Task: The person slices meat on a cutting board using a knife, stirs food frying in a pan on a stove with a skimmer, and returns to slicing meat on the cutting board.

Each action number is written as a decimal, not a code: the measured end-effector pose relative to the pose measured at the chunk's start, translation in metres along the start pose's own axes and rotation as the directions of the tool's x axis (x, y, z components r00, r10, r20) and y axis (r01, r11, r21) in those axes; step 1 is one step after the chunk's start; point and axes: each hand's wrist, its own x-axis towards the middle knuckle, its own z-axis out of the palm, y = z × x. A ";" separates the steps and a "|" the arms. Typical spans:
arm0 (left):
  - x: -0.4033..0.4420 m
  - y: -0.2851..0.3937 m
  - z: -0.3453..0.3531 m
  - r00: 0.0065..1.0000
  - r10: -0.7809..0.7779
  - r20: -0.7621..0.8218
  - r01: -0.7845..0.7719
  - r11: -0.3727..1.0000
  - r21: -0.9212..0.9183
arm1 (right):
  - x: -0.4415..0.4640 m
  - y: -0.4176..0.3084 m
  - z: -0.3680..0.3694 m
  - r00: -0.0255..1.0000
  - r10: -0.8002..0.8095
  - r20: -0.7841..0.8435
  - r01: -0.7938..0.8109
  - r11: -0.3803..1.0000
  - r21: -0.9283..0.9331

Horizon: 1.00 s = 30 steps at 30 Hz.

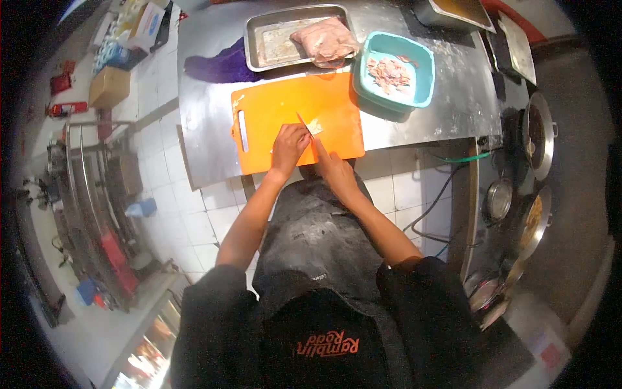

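On the steel table lies an orange cutting board (259,110) with a small pale piece of food (315,127) near its middle. My right hand (333,167) is closed around a knife (303,122), whose blade points away from me beside the pale piece. Just left of the blade, my left hand (289,146) rests on the board with its fingers curled together; what they hold, if anything, is hidden. Small pale scraps lie at the board's upper left.
Behind the board, a metal tray (275,40) holds a bag of pinkish meat (326,40). A turquoise tub (424,78) with cut meat stands at the board's back right. A purple cloth (223,65) lies left of the tray. Large pans (549,136) stand far right.
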 end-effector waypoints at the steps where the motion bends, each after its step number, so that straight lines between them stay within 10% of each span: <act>1: 0.000 0.001 0.000 0.999 -0.025 -0.033 0.025 1.000 0.005 | -0.013 0.003 -0.002 1.000 0.014 -0.009 -0.014 1.000 0.005; 3: 0.003 0.001 0.003 0.999 -0.022 -0.037 0.022 1.000 0.006 | -0.034 0.010 -0.008 0.967 0.130 0.221 -0.121 0.991 -0.055; 6: 0.006 0.000 0.002 1.000 -0.016 -0.015 0.016 1.000 0.007 | -0.019 0.012 0.012 0.998 -0.015 -0.059 0.011 0.998 -0.066; 15: 0.005 0.003 0.005 1.000 -0.001 -0.030 0.001 1.000 0.002 | -0.045 0.013 0.009 0.970 0.162 0.181 -0.130 0.975 -0.178; 20: 0.005 0.001 0.004 1.000 0.028 0.014 -0.029 0.999 0.039 | -0.018 0.008 0.017 0.995 0.086 -0.046 -0.088 0.994 -0.060; 30: -0.010 -0.014 -0.027 0.999 -0.035 0.015 0.036 0.999 -0.035 | -0.052 -0.007 -0.037 0.977 0.165 0.133 -0.173 0.983 0.055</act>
